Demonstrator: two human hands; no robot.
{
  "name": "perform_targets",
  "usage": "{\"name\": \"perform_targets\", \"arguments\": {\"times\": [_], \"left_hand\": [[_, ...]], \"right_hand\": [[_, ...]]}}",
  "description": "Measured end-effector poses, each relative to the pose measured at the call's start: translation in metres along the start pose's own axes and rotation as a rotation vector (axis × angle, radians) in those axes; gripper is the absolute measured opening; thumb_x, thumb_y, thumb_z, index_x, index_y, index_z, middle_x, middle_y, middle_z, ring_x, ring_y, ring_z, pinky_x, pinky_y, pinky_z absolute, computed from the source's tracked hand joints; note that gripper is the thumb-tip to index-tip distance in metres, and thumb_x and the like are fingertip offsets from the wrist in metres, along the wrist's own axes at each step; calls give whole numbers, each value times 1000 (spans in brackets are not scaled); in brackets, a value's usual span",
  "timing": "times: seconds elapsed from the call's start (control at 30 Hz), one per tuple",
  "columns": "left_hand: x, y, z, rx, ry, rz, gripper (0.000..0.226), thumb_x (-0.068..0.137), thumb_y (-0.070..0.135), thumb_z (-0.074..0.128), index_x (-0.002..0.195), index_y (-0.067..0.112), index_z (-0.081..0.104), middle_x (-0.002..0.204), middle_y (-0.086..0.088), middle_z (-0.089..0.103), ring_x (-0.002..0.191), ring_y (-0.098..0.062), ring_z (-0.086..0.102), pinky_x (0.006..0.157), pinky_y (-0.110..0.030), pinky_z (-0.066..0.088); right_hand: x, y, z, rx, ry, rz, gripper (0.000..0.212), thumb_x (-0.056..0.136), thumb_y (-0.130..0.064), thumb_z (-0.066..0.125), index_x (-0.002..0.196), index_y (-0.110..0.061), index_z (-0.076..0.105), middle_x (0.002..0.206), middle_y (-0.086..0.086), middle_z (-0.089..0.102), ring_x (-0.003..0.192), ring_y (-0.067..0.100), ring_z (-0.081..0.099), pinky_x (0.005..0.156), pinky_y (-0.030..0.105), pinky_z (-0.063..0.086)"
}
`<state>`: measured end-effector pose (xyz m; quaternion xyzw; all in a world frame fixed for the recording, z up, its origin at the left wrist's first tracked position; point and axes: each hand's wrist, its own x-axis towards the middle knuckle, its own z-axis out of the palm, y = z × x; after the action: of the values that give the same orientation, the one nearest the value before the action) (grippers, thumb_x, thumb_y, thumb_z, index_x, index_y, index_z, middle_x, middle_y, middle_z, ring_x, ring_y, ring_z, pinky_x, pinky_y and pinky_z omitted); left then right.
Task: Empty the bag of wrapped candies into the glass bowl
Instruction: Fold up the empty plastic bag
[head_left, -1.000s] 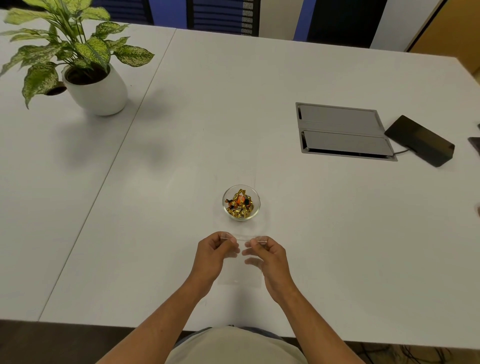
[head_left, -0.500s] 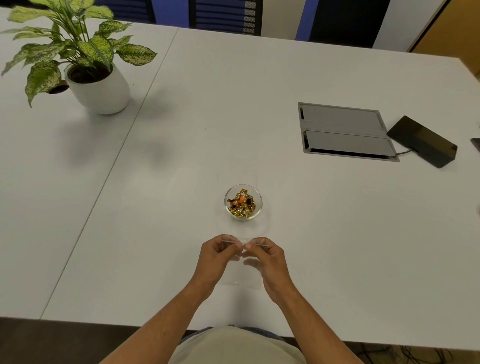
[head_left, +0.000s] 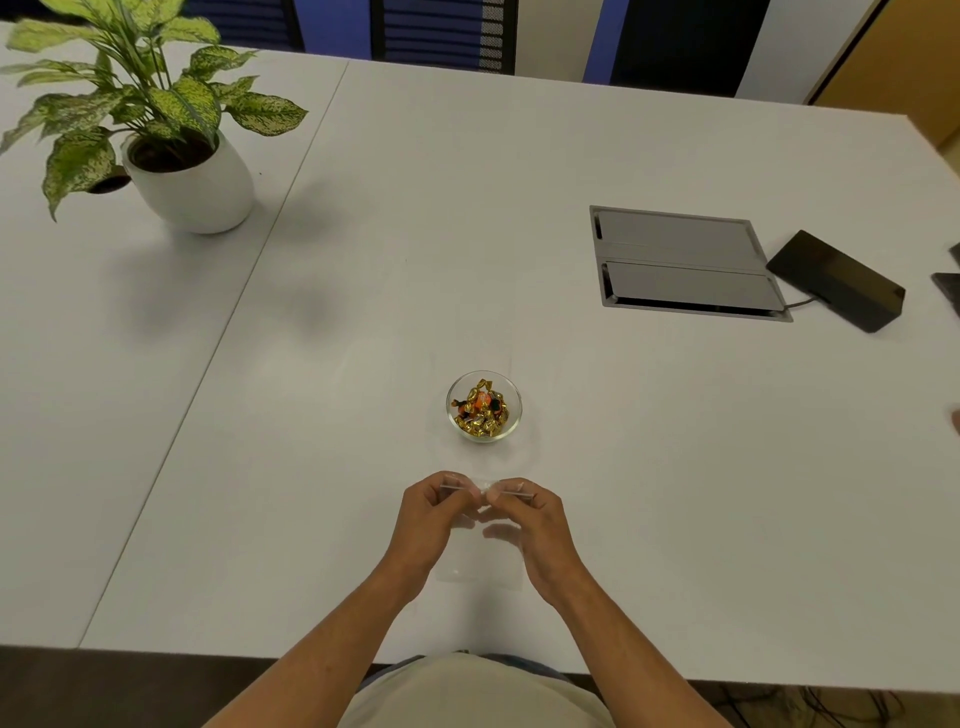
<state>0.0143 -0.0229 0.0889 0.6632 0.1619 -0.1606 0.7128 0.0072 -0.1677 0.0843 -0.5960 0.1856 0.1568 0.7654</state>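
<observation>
A small glass bowl (head_left: 512, 418) stands on the white table, holding several gold and orange wrapped candies (head_left: 482, 409). Just in front of it a clear plastic bag (head_left: 480, 564) lies flat and looks empty. My left hand (head_left: 428, 517) and my right hand (head_left: 532, 525) both pinch the bag's top edge, fingertips nearly touching in the middle. The hands are a short way nearer to me than the bowl and do not touch it.
A potted plant in a white pot (head_left: 195, 189) stands at the far left. A grey cable hatch (head_left: 680, 262) is set into the table at the right, with a black device (head_left: 836, 280) and its cable beside it. The table's near edge is close to my body.
My two hands have slid toward each other along the bag's top edge, from apart to nearly touching. The bowl and its candies have not moved.
</observation>
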Motion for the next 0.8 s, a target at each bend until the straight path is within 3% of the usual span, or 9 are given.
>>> {"name": "perform_targets", "arguments": {"times": [0.3,0.63,0.8], "left_hand": [[1,-3,-2,38,-23,-1,12,89,12,63,87,11,75,84,-9,76,82,-28,71,78,-37,60],[7,-11,-5,160,-38,-30,16,90,23,61,88,18,75,82,-2,76,83,-22,71,79,-33,59],[7,-12,-6,104,-20,-34,17,89,18,64,81,26,77,78,1,77,75,-16,72,68,-24,59]], "right_hand": [[0,2,4,-87,30,-5,18,89,-10,66,81,-21,78,79,4,77,75,22,72,68,31,60],[4,7,3,-165,21,10,13,91,-12,63,90,-9,75,91,14,75,84,27,72,72,32,61],[4,8,0,-130,60,23,13,89,-15,67,84,-19,78,84,6,77,78,23,73,67,30,60]]}}
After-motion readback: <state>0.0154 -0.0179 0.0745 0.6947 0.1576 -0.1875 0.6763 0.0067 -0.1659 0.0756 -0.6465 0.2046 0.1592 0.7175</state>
